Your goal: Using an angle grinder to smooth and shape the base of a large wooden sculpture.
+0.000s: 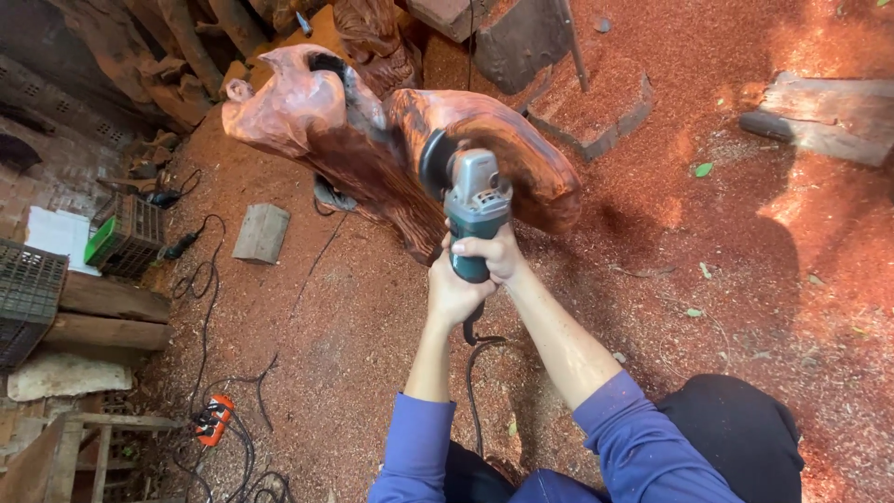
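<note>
Sawdust-covered workshop floor [652, 307], red-brown all over, where I watch two hands work an angle grinder on a carved wood piece.

My left hand [453, 291] is wrapped tight around the near end of the teal and grey angle grinder [473, 210], and my right hand [492, 253] grips the body just beyond it; both are closed on the tool. The grinder's dark disc touches the large reddish carved wood sculpture [372, 130], which stands at centre, far from me. Black cables [207, 307] trail across the floor at left, near an orange power strip [214, 419], a small wooden block [262, 232] and dark plastic crates [130, 233].
</note>
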